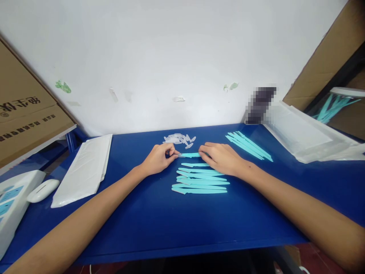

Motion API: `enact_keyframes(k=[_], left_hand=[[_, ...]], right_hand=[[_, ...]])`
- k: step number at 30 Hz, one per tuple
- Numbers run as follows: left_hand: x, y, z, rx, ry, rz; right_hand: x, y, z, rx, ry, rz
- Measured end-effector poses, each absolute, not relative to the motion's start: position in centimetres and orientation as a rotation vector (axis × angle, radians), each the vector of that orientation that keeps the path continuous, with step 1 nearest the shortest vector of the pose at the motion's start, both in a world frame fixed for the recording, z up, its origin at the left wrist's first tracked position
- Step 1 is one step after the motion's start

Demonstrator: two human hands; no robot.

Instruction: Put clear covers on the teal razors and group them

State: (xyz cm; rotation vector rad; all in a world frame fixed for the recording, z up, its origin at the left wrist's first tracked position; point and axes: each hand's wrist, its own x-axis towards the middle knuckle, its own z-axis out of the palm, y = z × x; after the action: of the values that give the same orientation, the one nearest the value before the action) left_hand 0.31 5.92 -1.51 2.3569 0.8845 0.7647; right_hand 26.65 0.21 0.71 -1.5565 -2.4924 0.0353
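From here, left hand (158,160) and right hand (224,158) pinch one razor (190,155), seemingly at both ends for steadiness; caps (177,139) lie at the desk's (128,224) twelve o'clock.

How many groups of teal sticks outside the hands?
3: row nearest the camera, bundle right of the right hand, batch in the far-right tub; some may be hidden.

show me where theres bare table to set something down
The blue table is bare between the laid-out teal razors and its near edge, and between the left hand and the white packet. It is crowded between the hands: pale caps behind, razors in front; another teal pile beyond the right hand.
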Motion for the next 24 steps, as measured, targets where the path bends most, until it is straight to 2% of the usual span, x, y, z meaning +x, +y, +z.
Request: enact_keyframes(k=[24], left_hand=[[0.24, 6.16, -2.11, 2.488, 0.861, 0.792]], right_hand=[[26.63, 0.12, 0.72, -1.671, -2.33, 0.201]])
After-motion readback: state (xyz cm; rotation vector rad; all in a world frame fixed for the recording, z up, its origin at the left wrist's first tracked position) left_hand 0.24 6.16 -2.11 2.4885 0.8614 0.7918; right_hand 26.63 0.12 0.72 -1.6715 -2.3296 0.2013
